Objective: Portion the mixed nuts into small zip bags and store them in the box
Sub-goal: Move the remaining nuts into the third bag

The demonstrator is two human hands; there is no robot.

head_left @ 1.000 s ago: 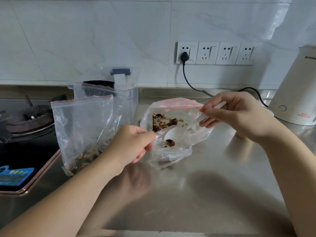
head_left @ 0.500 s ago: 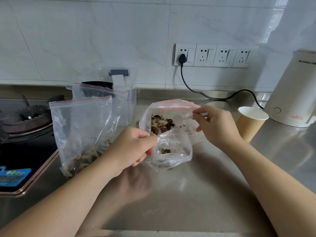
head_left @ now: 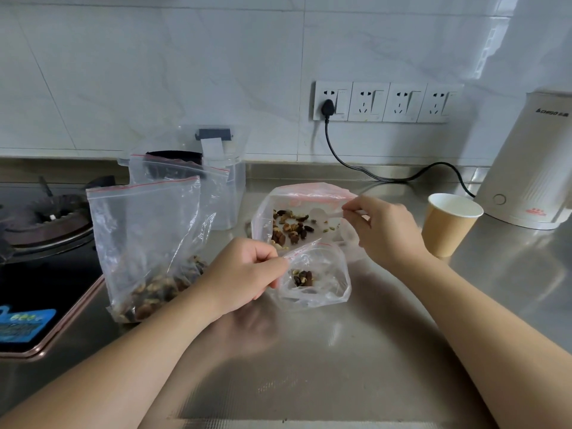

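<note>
My left hand pinches the open mouth of a small clear zip bag lying on the steel counter, with a few nuts in it. Just behind it stands a larger plastic bag of mixed nuts, its top folded open. My right hand holds a white plastic spoon by the handle, its bowl inside that larger bag above the nuts. At the left, two filled zip bags lean upright against a clear plastic box.
A brown paper cup stands right of my right hand, with a white kettle behind it and its black cord running to the wall sockets. A gas stove fills the left side.
My right hand has carried the spoon out of the small bag and back into the larger nut bag, leaving a few nuts in the small bag. My left hand has stayed on the small bag.
</note>
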